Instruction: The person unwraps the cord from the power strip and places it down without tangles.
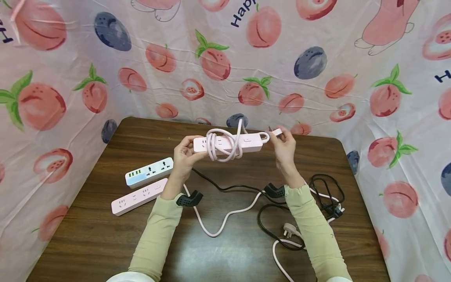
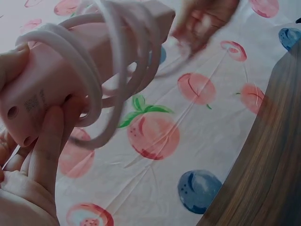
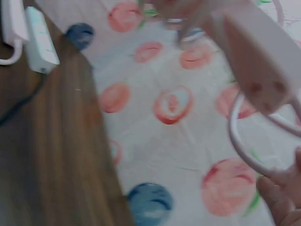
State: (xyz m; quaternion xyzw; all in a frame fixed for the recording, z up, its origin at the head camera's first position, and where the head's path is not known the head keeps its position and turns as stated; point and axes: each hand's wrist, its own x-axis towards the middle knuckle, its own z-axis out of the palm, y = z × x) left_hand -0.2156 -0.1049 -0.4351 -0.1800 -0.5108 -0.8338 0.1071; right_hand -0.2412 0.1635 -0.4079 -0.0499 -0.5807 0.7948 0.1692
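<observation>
A pink power strip (image 1: 251, 143) is held up above the table, its pink cord (image 1: 230, 150) looped several times around its body. My left hand (image 1: 183, 156) grips the strip's left end, thumb in front; in the left wrist view, fingers (image 2: 47, 136) press its underside near the screw holes. At the other end, my right hand (image 1: 285, 150) pinches the cord's pale plug (image 1: 277, 132), close to where the cord leaves the strip. The right wrist view is blurred, with the right hand (image 3: 282, 195) at its lower right edge beside the cord (image 3: 240, 136).
On the wooden table (image 1: 225, 258), a white power strip (image 1: 149, 172) and another pink power strip (image 1: 139, 197) lie at left. Black cable (image 1: 267, 221), pink cord (image 1: 225, 221) and a loose plug (image 1: 289, 230) spread across the middle and right. Fruit-print cloth (image 1: 218, 98) hangs around the table.
</observation>
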